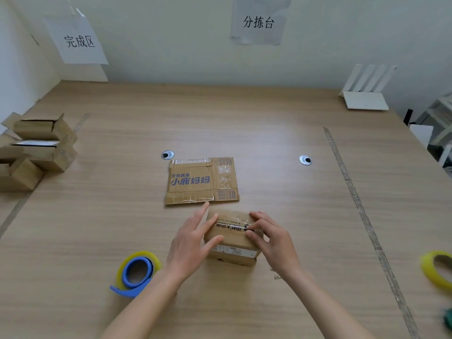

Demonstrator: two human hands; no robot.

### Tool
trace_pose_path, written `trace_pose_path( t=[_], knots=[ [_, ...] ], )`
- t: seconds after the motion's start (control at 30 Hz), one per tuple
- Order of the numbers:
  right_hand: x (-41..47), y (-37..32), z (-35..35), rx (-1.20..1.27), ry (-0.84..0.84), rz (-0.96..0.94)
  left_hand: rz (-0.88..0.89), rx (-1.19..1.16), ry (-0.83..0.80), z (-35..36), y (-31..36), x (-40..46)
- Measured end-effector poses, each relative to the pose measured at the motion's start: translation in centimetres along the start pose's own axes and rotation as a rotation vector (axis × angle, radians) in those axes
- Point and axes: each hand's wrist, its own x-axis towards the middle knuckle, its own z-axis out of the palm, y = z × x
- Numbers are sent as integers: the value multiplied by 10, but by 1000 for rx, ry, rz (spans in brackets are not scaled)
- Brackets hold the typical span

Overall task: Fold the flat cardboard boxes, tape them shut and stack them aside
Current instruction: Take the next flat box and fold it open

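Now steady the box (232, 237) with your flat, open left hand (193, 243) while your right hand (271, 237), fingertips pinching the tape (241, 227), rubs it down firmly.

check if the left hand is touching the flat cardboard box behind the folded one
Cannot tell. In the head view the left hand lies on the folded box; one fingertip ends right at the flat box's near edge.
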Motion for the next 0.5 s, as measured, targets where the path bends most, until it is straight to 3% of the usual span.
trace_pose_path(
  t=[0.17,0.3,0.4,0.5],
  knots=[
    [2,-3,5,-35,-27,-25,27,-7,-28,0,0,-11],
    [-3,-10,15,-306,20,-168,82,129,81,5,1,-23],
    [-4,-8,19,-506,7,-268,92,148,13,6,-5,-31],
    [-1,-5,20,-560,-16,-253,93,147,-42,-2,-19,-32]
  ],
)
